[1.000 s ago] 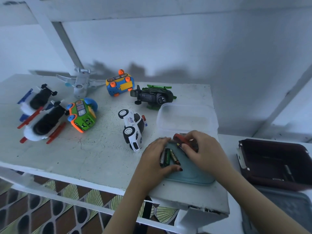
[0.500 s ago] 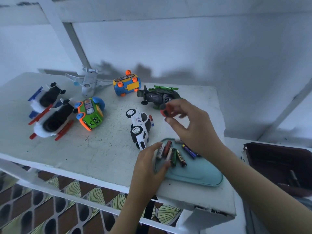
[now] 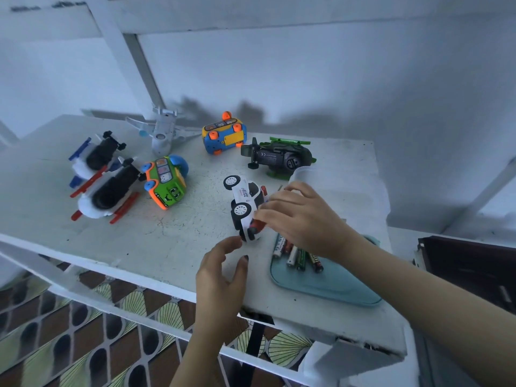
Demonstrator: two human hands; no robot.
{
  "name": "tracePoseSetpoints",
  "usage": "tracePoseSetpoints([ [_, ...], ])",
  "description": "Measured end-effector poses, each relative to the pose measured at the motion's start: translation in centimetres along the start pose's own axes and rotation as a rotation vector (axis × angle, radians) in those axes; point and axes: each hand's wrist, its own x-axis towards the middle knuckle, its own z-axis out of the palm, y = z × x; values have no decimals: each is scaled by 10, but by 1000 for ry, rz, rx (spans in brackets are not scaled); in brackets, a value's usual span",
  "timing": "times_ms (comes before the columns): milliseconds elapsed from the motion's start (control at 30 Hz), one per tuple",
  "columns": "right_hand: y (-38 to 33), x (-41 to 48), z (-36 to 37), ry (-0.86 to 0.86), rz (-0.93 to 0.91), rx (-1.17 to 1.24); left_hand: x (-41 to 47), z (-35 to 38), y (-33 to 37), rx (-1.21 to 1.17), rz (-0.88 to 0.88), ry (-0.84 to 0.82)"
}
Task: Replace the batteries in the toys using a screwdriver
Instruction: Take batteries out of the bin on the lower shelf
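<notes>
A white police car [image 3: 245, 201] lies on its side near the middle of the white table [image 3: 173, 247]. My right hand [image 3: 304, 219] grips a red-handled screwdriver [image 3: 256, 227], whose handle end shows against the car's lower part; the tip is hidden. My left hand [image 3: 223, 275] hovers just below the car's front, fingers loosely spread, holding nothing. Several loose batteries [image 3: 297, 255] lie on a teal lid [image 3: 335, 289] under my right wrist.
A clear plastic tub [image 3: 310, 174] stands behind my right hand. Around it lie a dark green helicopter [image 3: 279, 157], a blue-yellow car [image 3: 224, 134], a green bus [image 3: 166, 182], a white plane [image 3: 163, 129] and two white spacecraft [image 3: 107, 188]. A dark box [image 3: 469, 263] sits off the right edge.
My right hand came down from near the helicopter to the police car with the screwdriver. My left hand left the batteries and moved left, toward the car's front.
</notes>
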Motion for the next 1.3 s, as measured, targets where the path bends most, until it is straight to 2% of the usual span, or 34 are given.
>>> tracePoseSetpoints([
  [200, -1, -20, 13, -380, 88, -26, 1, -3, 5, -34, -29, 27],
  [267, -5, -21, 11, -443, 149, -3, 1, -2, 9, -41, -25, 37],
  [400, -14, -31, -13, -303, 304, 120, 4, 3, 24, -41, 29, 45],
  [567, -11, -68, -60, -77, 525, 193, 10, 32, 67, -73, 209, 67],
  [633, -9, -90, -85, 20, 632, 179, 7, 55, 90, -94, 297, -23],
  [733, -7, -132, -122, 142, 832, 130, -8, 103, 125, -69, 450, -289],
  [800, -3, -167, -143, 172, 958, 107, -24, 138, 149, -86, 489, -440],
  [900, 13, -224, -171, 155, 1142, 92, -54, 194, 178, -110, 527, -581],
  [967, 27, -264, -181, 113, 1269, 90, -73, 233, 188, -102, 512, -678],
  [1033, 45, -316, -188, 25, 1431, 88, -92, 280, 194, -89, 424, -799],
  [1167, 78, -407, -184, -328, 1822, 182, -111, 362, 178, 4, 214, -928],
  [1300, 125, -473, -175, -552, 1935, 220, -114, 451, 154, 108, 59, -978],
])
